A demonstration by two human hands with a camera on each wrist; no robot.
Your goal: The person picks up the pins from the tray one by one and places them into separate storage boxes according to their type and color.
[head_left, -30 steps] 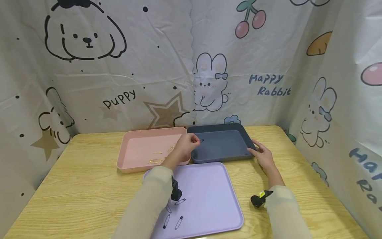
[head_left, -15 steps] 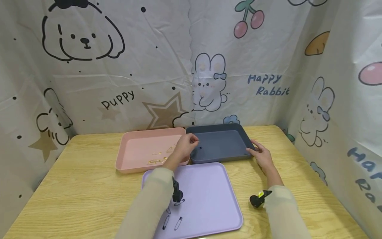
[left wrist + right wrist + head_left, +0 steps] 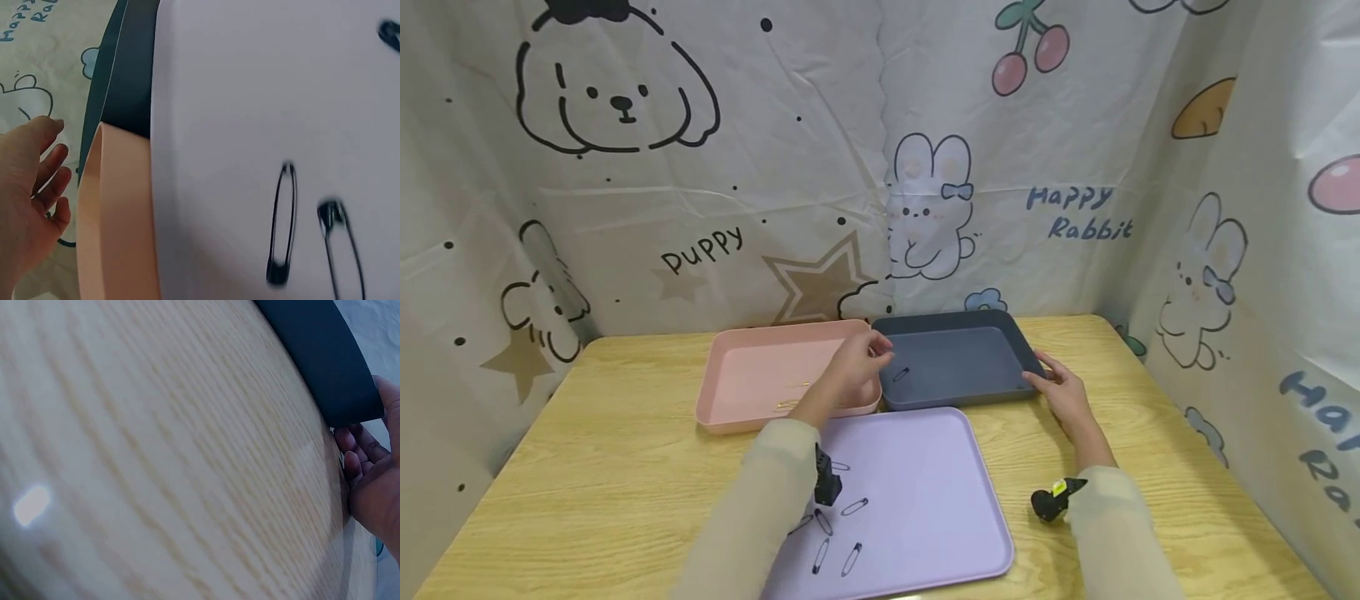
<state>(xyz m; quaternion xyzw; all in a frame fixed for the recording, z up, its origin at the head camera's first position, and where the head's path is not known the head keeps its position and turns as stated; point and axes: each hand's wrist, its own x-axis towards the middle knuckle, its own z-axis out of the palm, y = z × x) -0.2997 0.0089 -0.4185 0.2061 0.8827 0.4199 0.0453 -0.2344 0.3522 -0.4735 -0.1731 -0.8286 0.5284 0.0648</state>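
My left hand (image 3: 856, 365) hovers over the seam between the pink tray (image 3: 737, 375) and the dark blue tray (image 3: 962, 321). Its fingers are relaxed and hold nothing; the left wrist view shows the hand (image 3: 28, 187) empty beside the pink tray's wall (image 3: 115, 212). One black safety pin (image 3: 901, 374) lies on the dark tray's floor, just right of that hand. My right hand (image 3: 1060, 390) rests its fingers against the dark tray's near right corner (image 3: 319, 356). Several black safety pins (image 3: 853, 506) lie on the lilac tray (image 3: 925, 492), near my left forearm.
Gold pins (image 3: 788, 404) lie in the pink tray, partly hidden by my left hand. All three trays sit on a wooden table (image 3: 587, 467) walled on three sides by a cartoon-print cloth (image 3: 1075, 217). Bare wood lies left and right of the trays.
The black safety pin that was at my left fingertips now lies in the dark blue tray. My left hand has drawn back slightly to the left. The right hand has stayed in place.
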